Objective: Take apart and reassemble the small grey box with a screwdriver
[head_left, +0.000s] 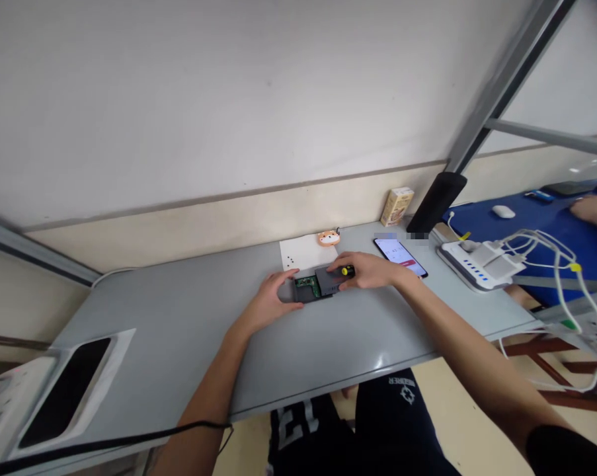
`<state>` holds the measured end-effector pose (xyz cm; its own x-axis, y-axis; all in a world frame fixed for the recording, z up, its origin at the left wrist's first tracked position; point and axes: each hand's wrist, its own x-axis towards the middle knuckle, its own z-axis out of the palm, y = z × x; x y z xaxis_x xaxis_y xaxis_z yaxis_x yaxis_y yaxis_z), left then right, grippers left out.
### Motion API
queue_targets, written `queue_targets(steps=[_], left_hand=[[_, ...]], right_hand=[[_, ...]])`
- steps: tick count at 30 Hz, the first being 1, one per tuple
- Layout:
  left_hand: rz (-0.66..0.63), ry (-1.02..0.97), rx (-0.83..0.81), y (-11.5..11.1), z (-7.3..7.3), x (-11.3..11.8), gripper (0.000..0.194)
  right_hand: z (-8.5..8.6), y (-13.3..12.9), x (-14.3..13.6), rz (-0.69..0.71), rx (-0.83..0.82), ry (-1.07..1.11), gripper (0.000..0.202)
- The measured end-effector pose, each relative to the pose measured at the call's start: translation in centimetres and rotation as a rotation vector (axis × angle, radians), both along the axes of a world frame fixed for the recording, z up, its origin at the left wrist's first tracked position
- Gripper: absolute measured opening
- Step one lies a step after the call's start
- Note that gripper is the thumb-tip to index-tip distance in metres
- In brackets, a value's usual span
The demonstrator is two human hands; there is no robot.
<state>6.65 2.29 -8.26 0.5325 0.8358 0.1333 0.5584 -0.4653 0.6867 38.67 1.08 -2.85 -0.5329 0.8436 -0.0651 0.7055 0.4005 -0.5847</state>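
The case [307, 297], dark grey and open on its left part, lies on the grey desk [179, 304] in front of the person, between the two hands. A green circuit board [305, 283] shows in that left part, while a grey cover [326, 281] sits over the right part. The left hand [266, 301] curves around the left end of the case, thumb and finger holding its near and far edges. The right hand [370, 270] holds the cover between thumb and fingers, with a yellow-ended tool [348, 270] tucked in the same hand. Just beyond the case is a white sheet of paper [303, 246], with small dark bits [291, 261] on its left side and an orange animal-face pouch [328, 238] at its far right corner. A lit phone [401, 256] lies to the right, near a white power strip [457, 256] with plugs and cables. A small carton [397, 206] and a black cylinder [437, 201] stand near the wall.
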Motion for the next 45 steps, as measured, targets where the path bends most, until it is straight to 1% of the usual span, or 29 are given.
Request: queue_targets(steps=[6,10,12,14,16,18,20,22,23,24,26,28,29,30,31,34,36,39,45], left_hand=[[0.016,0.053,0.062,-0.2,-0.2,0.7,0.084],[0.034,0.122,0.07,0.2,-0.6,0.6,0.095],[0.05,0.154,0.078,0.3,-0.6,0.5,0.098],[0.062,0.174,0.086,0.3,-0.6,0.3,0.094],[0.065,0.179,0.093,0.3,-0.5,0.2,0.09],[0.062,0.17,0.096,0.2,-0.4,0.2,0.087],[0.052,0.148,0.097,0.1,-0.3,0.2,0.082],[0.049,0.122,0.086,0.0,-0.2,0.3,0.076],[0.053,0.111,0.077,0.0,-0.2,0.4,0.073],[0.065,0.101,0.065,0.0,-0.3,0.4,0.07],[0.095,0.088,0.044,-0.1,-0.4,0.5,0.066],[0.118,0.07,0.038,0.0,-0.7,0.4,0.063],[0.127,0.059,0.042,0.0,-0.8,0.3,0.063],[0.132,0.049,0.047,0.0,-0.9,0.2,0.062],[0.136,0.041,0.056,0.0,-1.0,0.1,0.061],[0.14,0.022,0.091,0.0,-0.8,-0.1,0.051],[0.126,0.002,0.11,0.0,-0.4,-0.1,0.043],[0.111,-0.033,0.12,-0.1,0.0,-0.1,0.036],[0.09,-0.021,0.181,0.0,0.1,-0.1,0.029]], right_hand=[[-1.7,-0.7,-3.0,-0.027,0.07,-0.059,0.06],[-2.1,-0.3,-4.4,-0.005,0.109,-0.035,0.062],[-2.2,-0.1,-4.8,0.009,0.12,0.013,0.059],[-2.3,-0.1,-5.1,-0.004,0.157,0.101,0.05],[-2.4,-0.3,-5.3,-0.073,0.248,0.249,0.035],[-2.3,-0.3,-5.3,-0.195,0.407,0.437,0.023],[-2.3,-0.2,-4.8,-0.351,0.568,0.627,0.022],[-2.3,0.1,-4.1,-0.527,0.648,0.811,0.026],[-2.4,0.3,-3.6,-0.612,0.632,0.892,0.031],[-2.6,0.5,-3.2,-0.69,0.582,0.96,0.038],[-3.1,1.0,-2.8,-0.796,0.382,1.015,0.052],[-3.7,1.3,-3.0,-0.85,0.174,1.018,0.057],[-4.0,1.4,-3.4,-0.844,0.103,1.02,0.056],[-4.4,1.4,-3.9,-0.816,0.065,1.022,0.053],[-4.8,1.4,-4.5,-0.763,0.045,1.007,0.051],[-6.0,1.3,-6.0,-0.6,0.033,0.898,0.046],[-6.5,1.3,-6.5,-0.539,0.037,0.86,0.044],[-6.8,1.3,-6.6,-0.497,0.05,0.863,0.041],[-6.8,1.4,-6.6,-0.478,-0.035,0.879,0.043]])
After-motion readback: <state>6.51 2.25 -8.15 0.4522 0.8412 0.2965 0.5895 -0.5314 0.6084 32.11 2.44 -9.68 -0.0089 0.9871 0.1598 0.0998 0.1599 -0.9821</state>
